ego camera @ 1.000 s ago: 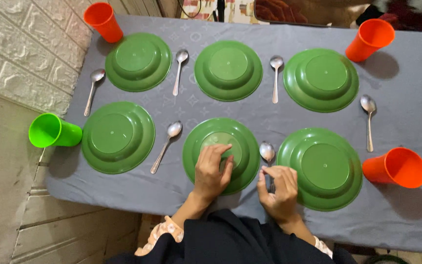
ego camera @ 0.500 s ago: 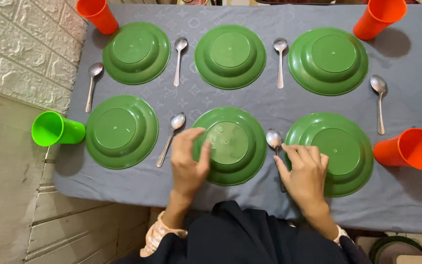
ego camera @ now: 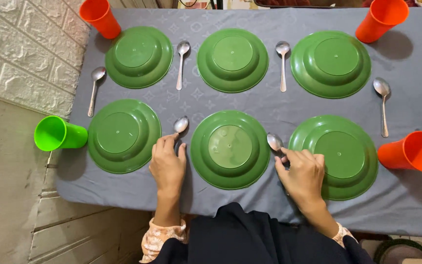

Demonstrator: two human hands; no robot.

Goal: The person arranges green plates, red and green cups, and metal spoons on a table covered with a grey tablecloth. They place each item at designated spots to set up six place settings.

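Observation:
Six green plates lie upside down in two rows on a grey tablecloth (ego camera: 269, 105). My left hand (ego camera: 168, 164) is between the near left plate (ego camera: 123, 135) and the near middle plate (ego camera: 229, 149). Its fingers curl over the handle of a metal spoon (ego camera: 181, 124), and only the spoon's bowl shows. My right hand (ego camera: 303, 176) lies over the handle of a second spoon (ego camera: 274, 142), between the middle plate and the near right plate (ego camera: 335, 156). Its fingers touch that plate's rim.
A green cup (ego camera: 57, 133) lies on its side at the table's left edge and an orange cup (ego camera: 411, 151) at the right. Two more orange cups (ego camera: 98, 17) (ego camera: 379, 17) stand at the far corners. Several other spoons lie between the plates. A brick-pattern wall is to the left.
My left hand left the top of the near middle plate and moved left onto the spoon beside it. My right hand stayed on the spoon to the plate's right.

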